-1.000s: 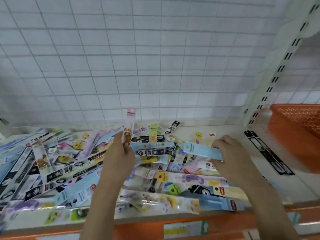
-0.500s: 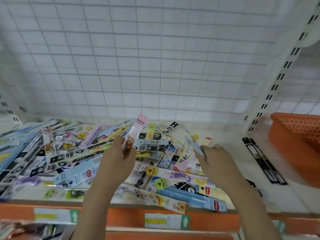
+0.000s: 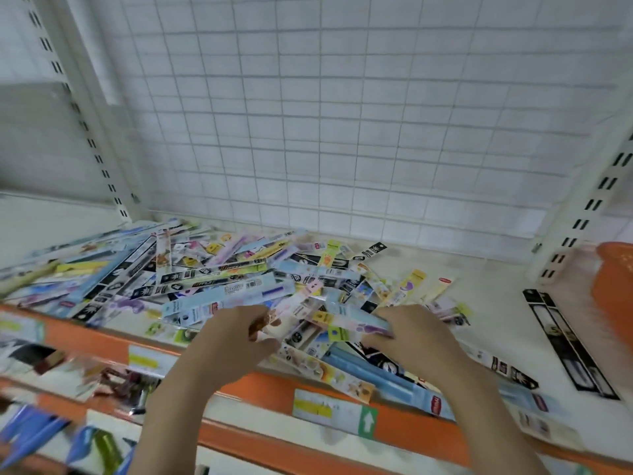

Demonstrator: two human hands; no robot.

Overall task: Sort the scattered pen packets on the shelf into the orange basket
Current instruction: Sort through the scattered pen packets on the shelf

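Dozens of pen packets (image 3: 219, 286) heaped on shelf (image 3: 479, 296). Step: gathering. My left hand (image 3: 236, 341) pinches a pink packet (image 3: 274, 320); right hand (image 3: 411, 337) grips a pale blue packet (image 3: 359, 323). Next: carry both right to orange basket (image 3: 613, 286), at frame edge. Obstruction: slotted upright (image 3: 575, 228) near basket; two black packets (image 3: 565, 341) lie between.

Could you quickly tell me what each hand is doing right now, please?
Left hand: grips a long pink plastic pen packet with a brown cartoon print.
Right hand: fingers curled on a pale blue pen packet with a purple paw print.
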